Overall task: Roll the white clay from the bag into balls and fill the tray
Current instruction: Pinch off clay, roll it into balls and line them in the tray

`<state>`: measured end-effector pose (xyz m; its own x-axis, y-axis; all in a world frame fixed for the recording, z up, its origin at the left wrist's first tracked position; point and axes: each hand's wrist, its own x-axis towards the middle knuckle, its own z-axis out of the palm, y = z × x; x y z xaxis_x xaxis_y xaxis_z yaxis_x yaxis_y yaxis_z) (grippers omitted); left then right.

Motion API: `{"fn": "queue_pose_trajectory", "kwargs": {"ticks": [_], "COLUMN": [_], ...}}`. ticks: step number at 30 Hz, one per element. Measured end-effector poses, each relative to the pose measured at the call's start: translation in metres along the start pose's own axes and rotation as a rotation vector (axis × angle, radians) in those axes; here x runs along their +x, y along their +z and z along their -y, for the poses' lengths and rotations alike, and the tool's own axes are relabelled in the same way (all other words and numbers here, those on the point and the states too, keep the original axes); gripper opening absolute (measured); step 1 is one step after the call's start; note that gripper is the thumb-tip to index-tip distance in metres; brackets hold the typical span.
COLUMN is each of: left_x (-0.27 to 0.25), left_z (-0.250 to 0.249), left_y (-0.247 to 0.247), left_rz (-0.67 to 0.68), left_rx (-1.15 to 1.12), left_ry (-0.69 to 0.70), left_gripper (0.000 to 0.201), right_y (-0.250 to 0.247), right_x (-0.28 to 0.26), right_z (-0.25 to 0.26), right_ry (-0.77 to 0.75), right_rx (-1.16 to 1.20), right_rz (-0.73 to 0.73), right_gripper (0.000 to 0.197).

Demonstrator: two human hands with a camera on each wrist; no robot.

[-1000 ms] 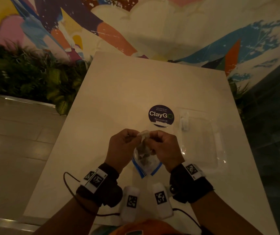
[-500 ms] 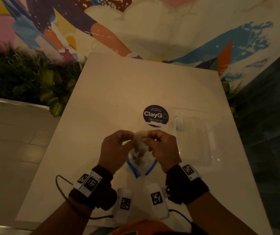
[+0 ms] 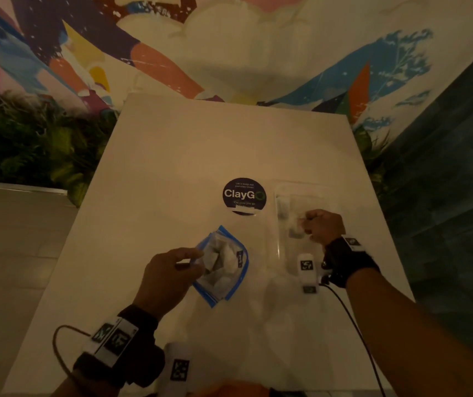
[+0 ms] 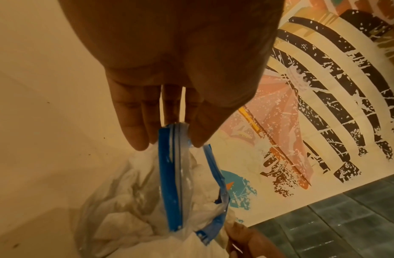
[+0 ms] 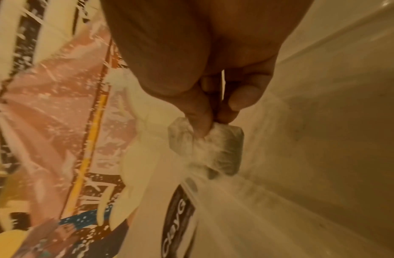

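Observation:
A clear zip bag (image 3: 223,265) with a blue seal lies on the white table (image 3: 172,167), white clay lumps inside. My left hand (image 3: 198,257) pinches its blue zip edge (image 4: 169,157) between thumb and fingers (image 4: 134,132). My right hand (image 3: 305,224) hovers over the clear plastic tray (image 3: 301,186) to the right. It pinches a small white clay piece (image 5: 216,148) between thumb and fingertips. A small white piece (image 3: 282,206) sits in the tray's far left corner. The tray's compartments are hard to make out in the dim light.
A round dark ClayGo sticker (image 3: 243,196) is stuck to the table just left of the tray. Green plants (image 3: 29,144) line the table's left side. A painted mural wall (image 3: 229,53) stands behind. A cable (image 3: 352,316) trails from my right wrist.
My hands, together at the bag's mouth, have parted. The right hand moved right over the tray with a clay piece. The left hand lowered the bag onto the table.

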<state>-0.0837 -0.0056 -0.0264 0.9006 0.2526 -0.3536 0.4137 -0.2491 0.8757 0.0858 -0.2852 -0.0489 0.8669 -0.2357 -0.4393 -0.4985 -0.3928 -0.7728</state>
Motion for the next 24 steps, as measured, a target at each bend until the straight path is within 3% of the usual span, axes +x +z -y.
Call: {"fn": "queue_pose_trajectory", "kwargs": {"ticks": [2, 5, 9, 15, 24], "left_x": [-0.002, -0.006, -0.007, -0.004, 0.001], "left_z": [0.0, -0.002, -0.003, -0.002, -0.001], "left_y": [0.0, -0.001, 0.0, 0.002, 0.004], "left_rz": [-0.011, -0.014, -0.024, -0.037, -0.038], "left_rx": [0.005, 0.024, 0.019, -0.015, -0.027], "left_ry": [-0.023, -0.032, -0.051, -0.076, -0.085], "left_gripper": [0.016, 0.019, 0.019, 0.017, 0.014], "right_y": [0.006, 0.017, 0.023, 0.03, 0.034], "right_x": [0.012, 0.023, 0.027, 0.031, 0.025], "right_z": [-0.004, 0.0, 0.004, -0.011, -0.014], "right_ry": [0.033, 0.024, 0.01, 0.027, -0.022], "right_rx": [-0.072, -0.1, -0.127, -0.103, -0.305], "right_rz": [0.04, 0.081, 0.086, -0.036, -0.054], "right_gripper": [0.007, 0.022, 0.027, 0.036, 0.03]}}
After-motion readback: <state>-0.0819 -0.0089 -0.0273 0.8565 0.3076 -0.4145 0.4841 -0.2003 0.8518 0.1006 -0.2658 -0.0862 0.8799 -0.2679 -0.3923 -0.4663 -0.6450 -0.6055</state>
